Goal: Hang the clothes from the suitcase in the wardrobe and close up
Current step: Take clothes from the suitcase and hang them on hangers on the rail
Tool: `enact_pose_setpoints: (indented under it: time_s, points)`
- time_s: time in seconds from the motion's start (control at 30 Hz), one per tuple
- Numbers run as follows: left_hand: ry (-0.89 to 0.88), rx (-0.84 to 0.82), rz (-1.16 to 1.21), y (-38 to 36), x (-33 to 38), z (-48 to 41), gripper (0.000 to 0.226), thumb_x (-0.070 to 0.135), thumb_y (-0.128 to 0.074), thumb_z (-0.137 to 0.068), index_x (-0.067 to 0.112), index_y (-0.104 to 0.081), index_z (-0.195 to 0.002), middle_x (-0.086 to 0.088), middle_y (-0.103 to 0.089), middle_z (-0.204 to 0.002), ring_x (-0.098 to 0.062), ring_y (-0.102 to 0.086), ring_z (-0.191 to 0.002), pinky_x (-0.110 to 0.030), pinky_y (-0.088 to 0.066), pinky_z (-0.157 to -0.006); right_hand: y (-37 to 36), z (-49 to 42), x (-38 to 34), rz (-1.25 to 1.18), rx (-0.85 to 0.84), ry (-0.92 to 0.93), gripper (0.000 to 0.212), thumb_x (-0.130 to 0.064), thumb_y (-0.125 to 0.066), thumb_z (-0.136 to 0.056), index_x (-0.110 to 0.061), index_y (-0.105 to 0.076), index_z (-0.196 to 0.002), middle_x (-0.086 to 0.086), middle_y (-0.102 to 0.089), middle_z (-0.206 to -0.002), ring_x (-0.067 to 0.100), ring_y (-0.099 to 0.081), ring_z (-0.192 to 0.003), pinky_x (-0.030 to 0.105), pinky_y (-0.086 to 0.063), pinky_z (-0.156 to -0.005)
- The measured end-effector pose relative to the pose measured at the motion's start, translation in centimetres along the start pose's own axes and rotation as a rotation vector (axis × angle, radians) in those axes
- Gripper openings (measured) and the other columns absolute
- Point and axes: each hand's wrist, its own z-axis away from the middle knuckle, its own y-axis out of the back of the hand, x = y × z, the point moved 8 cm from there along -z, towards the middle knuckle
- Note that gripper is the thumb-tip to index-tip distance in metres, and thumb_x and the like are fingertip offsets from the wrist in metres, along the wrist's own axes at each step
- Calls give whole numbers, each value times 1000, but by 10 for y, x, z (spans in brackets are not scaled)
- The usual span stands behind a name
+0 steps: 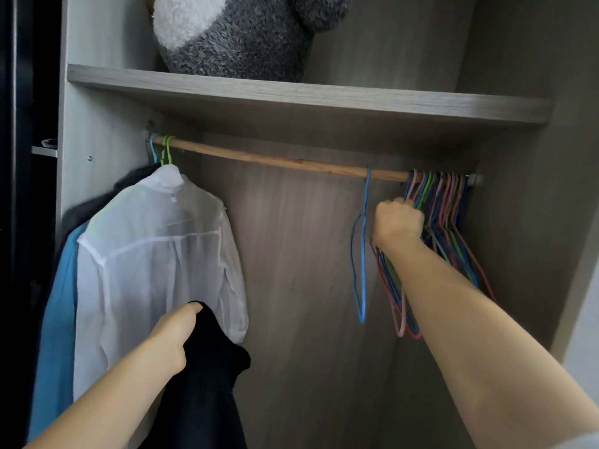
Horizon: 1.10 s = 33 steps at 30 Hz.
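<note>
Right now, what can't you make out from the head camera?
Head view, how many hangers the right hand grips: its back blocks the hanger bunch there.
Head view, the black garment in the left hand: bottom edge cuts it off.
Head view, the dark garment far left: white shirt mostly covers it.

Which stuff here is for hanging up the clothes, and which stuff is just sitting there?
For the job: black garment in the left hand; bunch of hangers gripped by the right hand; wooden rail.
Just there: fluffy toy; the shelf under it.
</note>
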Motion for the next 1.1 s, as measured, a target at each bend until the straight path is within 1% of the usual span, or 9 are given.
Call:
enact_pose_setpoints:
  time_s: [0.13,0.3,0.47,0.6,0.67,0.83,0.93,1.0,1.1]
  points:
    - [-7,1,8,-6,-1,3,37,23,-56,-95,2,-57,-125,-20,-62,-114,-36,-59,-103,-43,-50,-95,-9,-2,4,275,-20,44,37,1,-38,-98,-6,-58,-127,15,-55,-130,33,-51,-117,36,-44,-82]
    - [-27,-1,17,-11,0,7,34,22,-56,-95,3,-58,-123,-19,-63,-111,-35,-60,-100,-43,-51,-92,-5,-1,-15,365,42,202,33,1,-42,-95,-13,-66,-114,4,-66,-116,31,-57,-111,31,-38,-70]
    - [-22,-3,-7,-10,-6,7,35,22,-57,-94,3,-58,-123,-20,-63,-112,-36,-60,-103,-46,-50,-96,3,-6,-15,232,63,187,30,-3,-47,-95,-10,-64,-119,8,-61,-121,30,-53,-117,33,-43,-71]
    - [-15,4,-20,-3,-9,3,40,26,-56,-95,3,-55,-129,-20,-61,-117,-36,-60,-105,-46,-49,-98,-2,-6,-2,-122,0,78,22,-17,-60,-91,-6,-64,-110,14,-63,-114,32,-60,-106,34,-46,-71]
    - [-16,7,-25,-1,-10,3,39,25,-56,-95,3,-56,-127,-21,-62,-115,-37,-60,-103,-47,-49,-97,-4,-4,-1,-192,-85,58,25,-25,-60,-91,-7,-62,-109,13,-66,-110,32,-64,-101,33,-44,-68]
    - [3,16,-36,4,-14,1,44,28,-56,-95,3,-54,-131,-21,-61,-119,-37,-59,-105,-48,-48,-98,-3,-10,-9,-86,-268,93,34,-25,-58,-93,-7,-58,-121,11,-60,-122,30,-61,-110,33,-43,-74]
    - [19,23,-33,8,-17,0,46,29,-57,-95,3,-53,-132,-21,-60,-119,-37,-59,-104,-47,-49,-98,-3,-14,-11,-5,-371,122,26,-16,-65,-84,-8,-61,-109,9,-62,-113,28,-63,-105,31,-48,-75]
    - [22,33,-33,10,-18,0,45,27,-57,-95,1,-53,-131,-21,-60,-118,-37,-59,-104,-46,-49,-97,-17,-11,-13,39,-579,151,17,-16,-71,-81,-5,-66,-93,6,-69,-94,26,-66,-89,32,-53,-79]
    - [30,48,-34,14,-21,0,42,24,-56,-96,0,-53,-130,-22,-59,-118,-37,-58,-105,-45,-49,-97,-58,11,-12,71,-1040,132,33,-27,-68,-88,1,-70,-106,9,-73,-82,20,-58,-68,30,-47,-75]
